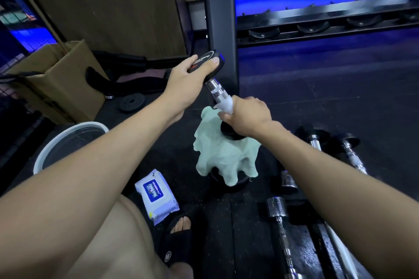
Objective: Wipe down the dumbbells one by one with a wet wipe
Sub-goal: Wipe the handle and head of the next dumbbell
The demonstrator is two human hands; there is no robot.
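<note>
Left hand [188,75] grips the top head of a tilted dumbbell [216,89], thumb over the black end. Right hand [247,115] is curled round a white wet wipe [225,104] wrapped on the chrome handle. The lower head sits on a pale green cloth [217,156], partly hidden by the right hand. White basin [68,140], contents unclear. Cardboard box [59,81] open, inside not visible.

Wet-wipe pack [157,196], near left on floor: blue label, lettering too distorted to read.
Dumbbell head [206,61]: print illegible.
</note>
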